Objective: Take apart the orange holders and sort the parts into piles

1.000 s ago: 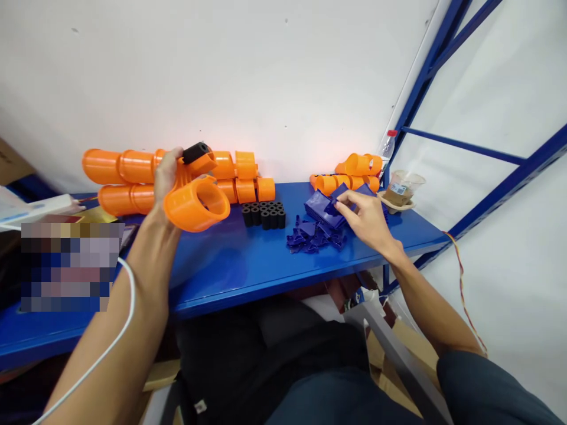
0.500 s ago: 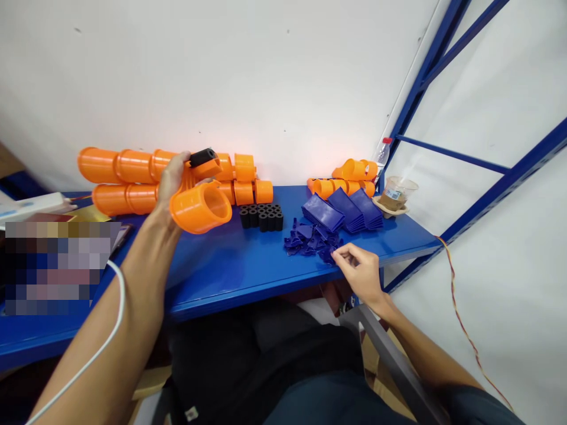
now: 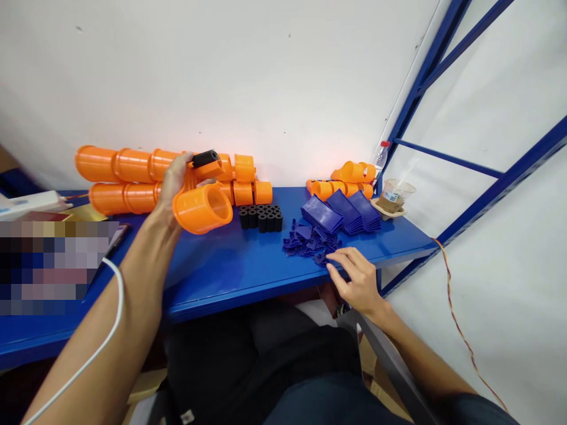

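My left hand (image 3: 173, 184) is closed around an orange plastic part with a cup-shaped end (image 3: 199, 209), raised above the table. A black foam cylinder (image 3: 205, 158) with a hole through it sits at the top of that part. My right hand (image 3: 354, 277) has thumb and fingers apart, with the fingertips at the near right edge of a heap of small dark blue plastic pieces (image 3: 312, 239). I see nothing in its fingers. Behind the heap lie stacks of flat blue plates (image 3: 322, 213). Black hollow cylinders (image 3: 261, 217) stand grouped between my hands.
Rows of orange cups (image 3: 133, 165) line the wall at the left, and more orange parts (image 3: 352, 172) lie at the back right. A bottle (image 3: 381, 154) and a cup of brown liquid (image 3: 393, 196) stand at the table's right end. A white cable (image 3: 119, 295) crosses my left forearm.
The fingers of my right hand were pinched at the edge of the blue heap; now they are spread apart there. My left hand keeps its hold, almost unmoved.
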A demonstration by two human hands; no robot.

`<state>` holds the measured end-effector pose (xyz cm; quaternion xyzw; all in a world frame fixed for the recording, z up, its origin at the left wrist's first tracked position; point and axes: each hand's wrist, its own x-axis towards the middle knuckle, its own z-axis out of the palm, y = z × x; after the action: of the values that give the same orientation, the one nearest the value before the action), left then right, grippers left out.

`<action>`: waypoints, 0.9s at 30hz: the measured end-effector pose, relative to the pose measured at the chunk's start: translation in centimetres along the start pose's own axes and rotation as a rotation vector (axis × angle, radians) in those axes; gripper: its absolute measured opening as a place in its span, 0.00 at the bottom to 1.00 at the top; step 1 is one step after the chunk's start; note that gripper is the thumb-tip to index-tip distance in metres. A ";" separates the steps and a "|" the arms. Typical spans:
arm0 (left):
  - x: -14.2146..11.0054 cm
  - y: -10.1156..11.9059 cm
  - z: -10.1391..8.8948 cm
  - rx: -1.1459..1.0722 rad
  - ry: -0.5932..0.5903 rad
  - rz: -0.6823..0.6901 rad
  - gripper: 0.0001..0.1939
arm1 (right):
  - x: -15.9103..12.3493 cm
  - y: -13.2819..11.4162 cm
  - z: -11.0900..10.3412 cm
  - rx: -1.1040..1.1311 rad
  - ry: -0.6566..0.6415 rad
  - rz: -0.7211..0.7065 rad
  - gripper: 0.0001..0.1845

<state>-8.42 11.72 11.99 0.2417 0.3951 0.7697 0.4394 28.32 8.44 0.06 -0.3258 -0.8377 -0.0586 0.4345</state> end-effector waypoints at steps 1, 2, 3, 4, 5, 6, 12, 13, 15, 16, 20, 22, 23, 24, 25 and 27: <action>-0.1 0.0 0.0 -0.044 -0.019 -0.042 0.11 | -0.2 -0.1 0.0 -0.026 -0.013 -0.068 0.09; -0.1 0.1 0.0 -0.090 -0.053 -0.087 0.11 | -0.4 -0.1 0.1 -0.056 -0.024 -0.109 0.09; -0.1 0.1 0.0 -0.124 -0.086 -0.115 0.11 | -0.6 -0.1 0.2 -0.086 -0.032 -0.127 0.10; -0.1 0.1 -0.1 -0.135 -0.099 -0.112 0.11 | -0.6 0.0 0.3 -0.113 -0.035 -0.129 0.10; -0.1 0.0 -0.1 -0.136 -0.106 -0.098 0.11 | -0.7 0.1 0.4 -0.135 -0.034 -0.123 0.11; 0.0 0.0 -0.1 -0.137 -0.114 -0.084 0.10 | -0.7 0.2 0.5 -0.149 -0.030 -0.115 0.11; 0.4 -0.3 -0.5 -0.180 -0.152 -0.079 0.06 | -0.5 0.3 0.5 -0.132 -0.021 -0.084 0.11; 0.5 -0.3 -0.5 -0.179 -0.150 -0.095 0.06 | -0.5 0.3 0.5 -0.128 -0.018 -0.077 0.10; 0.5 -0.2 -0.6 -0.173 -0.145 -0.118 0.06 | -0.4 0.2 0.7 -0.133 -0.018 -0.061 0.10; 0.5 -0.2 -0.6 -0.168 -0.143 -0.114 0.06 | -0.4 0.2 0.8 -0.138 -0.021 -0.053 0.10; 0.3 -0.2 -0.3 -0.106 -0.155 -0.072 0.12 | -0.2 0.2 0.8 -0.149 -0.034 -0.032 0.08; 0.1 -0.2 -0.2 -0.075 -0.163 -0.061 0.12 | 0.3 -0.1 0.6 -0.119 -0.011 -0.033 0.07; 0.0 -0.2 -0.1 -0.063 -0.171 -0.061 0.12 | 0.8 -0.3 0.4 -0.095 0.009 -0.040 0.06; 0.0 -0.2 -0.1 -0.051 -0.187 -0.065 0.12 | 1.4 -0.7 0.2 -0.067 0.031 -0.051 0.06; 0.0 -0.3 -0.1 -0.043 -0.210 -0.078 0.13 | 2.3 -1.2 0.1 -0.036 0.050 -0.066 0.06; 0.1 -0.4 -0.2 -0.065 -0.264 -0.128 0.14 | 4.7 -2.4 0.2 0.032 0.072 -0.106 0.06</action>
<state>-8.43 11.86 11.55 0.3007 0.3232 0.7142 0.5431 24.79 8.97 4.01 -0.2717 -0.8384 -0.0798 0.4657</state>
